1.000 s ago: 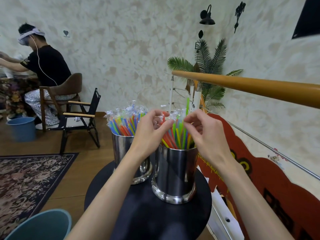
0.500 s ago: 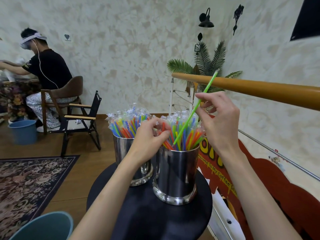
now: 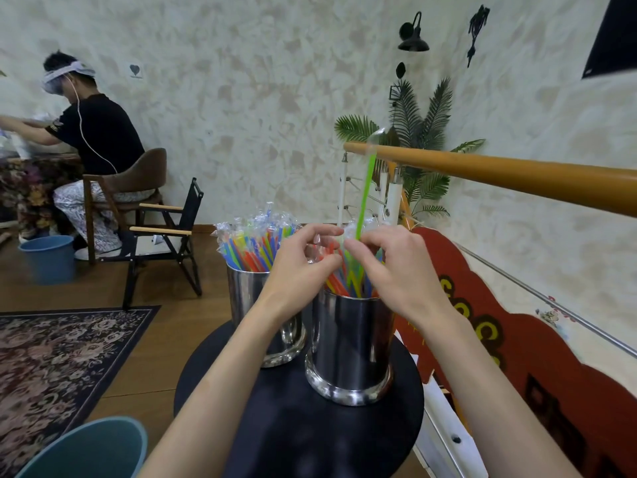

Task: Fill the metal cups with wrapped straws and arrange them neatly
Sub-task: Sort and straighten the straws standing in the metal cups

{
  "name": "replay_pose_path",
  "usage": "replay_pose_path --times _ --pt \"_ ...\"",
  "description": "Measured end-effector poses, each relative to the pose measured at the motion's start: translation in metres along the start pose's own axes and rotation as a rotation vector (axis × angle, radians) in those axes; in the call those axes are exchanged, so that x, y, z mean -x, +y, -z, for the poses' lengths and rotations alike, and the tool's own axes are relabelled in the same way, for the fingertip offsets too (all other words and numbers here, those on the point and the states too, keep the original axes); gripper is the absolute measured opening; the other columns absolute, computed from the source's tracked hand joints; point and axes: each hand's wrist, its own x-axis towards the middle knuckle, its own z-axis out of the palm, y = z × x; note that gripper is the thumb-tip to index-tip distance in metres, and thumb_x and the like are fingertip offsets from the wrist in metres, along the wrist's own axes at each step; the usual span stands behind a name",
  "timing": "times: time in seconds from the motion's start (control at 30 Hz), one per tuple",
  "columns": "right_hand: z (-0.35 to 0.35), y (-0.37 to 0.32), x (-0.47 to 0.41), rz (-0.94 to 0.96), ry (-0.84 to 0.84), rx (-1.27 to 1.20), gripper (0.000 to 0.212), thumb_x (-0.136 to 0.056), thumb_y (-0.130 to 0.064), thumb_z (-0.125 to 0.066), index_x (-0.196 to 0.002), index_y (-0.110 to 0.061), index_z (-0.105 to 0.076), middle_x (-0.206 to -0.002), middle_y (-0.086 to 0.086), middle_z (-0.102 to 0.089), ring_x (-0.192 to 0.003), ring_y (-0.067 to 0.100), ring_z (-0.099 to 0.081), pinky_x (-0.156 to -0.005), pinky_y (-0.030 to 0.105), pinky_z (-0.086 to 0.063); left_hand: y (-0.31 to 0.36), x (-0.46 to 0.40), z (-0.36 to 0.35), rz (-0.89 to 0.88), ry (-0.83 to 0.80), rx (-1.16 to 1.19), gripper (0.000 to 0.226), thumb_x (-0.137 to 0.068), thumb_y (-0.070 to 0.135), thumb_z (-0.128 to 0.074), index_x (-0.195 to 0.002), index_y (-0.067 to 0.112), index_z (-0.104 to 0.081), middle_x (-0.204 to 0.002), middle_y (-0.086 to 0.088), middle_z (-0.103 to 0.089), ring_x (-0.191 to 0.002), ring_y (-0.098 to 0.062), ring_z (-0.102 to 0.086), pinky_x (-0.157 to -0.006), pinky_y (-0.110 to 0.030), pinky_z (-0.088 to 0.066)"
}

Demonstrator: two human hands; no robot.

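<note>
**Mia:** Straws! So many bright plastic straws in clear wrappers. Where are they all?

**Ben:** They stand in two shiny round metal cups. The near metal cup is in front, and the far metal cup is just behind it to the left. Both sit on the small round black counter.

**Mia:** Why is that one long green wrapped straw sticking up so high?

**Ben:** The right hand holds it. Its grip is a pinch, thumb and fingers pressed on the low part of the straw, right above the near cup. I think the straw is being pushed down into the bunch, so it must stand nearly straight to slide in.

**Mia:** And what does the left hand do?

**Ben:** Its fingers are curled at the tops of the straws in the near cup. I think it keeps the bunch together and makes a little gap, so the green one can go in. I cannot tell if it really pinches a straw or only touches them.

**Mia:** Why are the cups so close together?

**Ben:** Both are easy to reach that way, I guess. They look quite full already.

**Mia:** What could go wrong?

**Ben:** The green straw could catch on a wrapper and bend. Slow pushing would help.
</note>
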Motion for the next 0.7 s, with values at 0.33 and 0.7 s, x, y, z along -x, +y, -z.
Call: replay_pose_path --times 0.33,0.7 --pt "-0.003 0.001 0.005 -0.003 -0.180 0.220 0.028 -0.093 -0.050 -0.064 -0.091 -0.026 -0.078 -0.079 -0.011 -0.039 -0.088 0.015 -0.040 -0.075 0.034 -0.022 0.001 -0.006 -0.008 -0.117 0.110 0.017 0.007 -0.094 0.023 -0.071 -0.090 0.019 -0.074 -0.084 0.002 -0.074 -0.081 -0.025 -0.068 -0.074 -0.033 -0.055" --pt "0.036 0.030 0.007 -0.343 0.184 -0.150 0.020 -0.097 -0.015 -0.060 -0.108 -0.028 -0.069 -0.105 -0.004 -0.067 -0.091 0.001 -0.064 -0.074 0.010 -0.048 -0.005 0.001 -0.012 -0.128 0.122 -0.279 0.016 -0.089 0.015 -0.062 -0.102 0.020 -0.055 -0.077 0.004 -0.061 -0.068 -0.011 -0.055 -0.067 -0.039 -0.049"
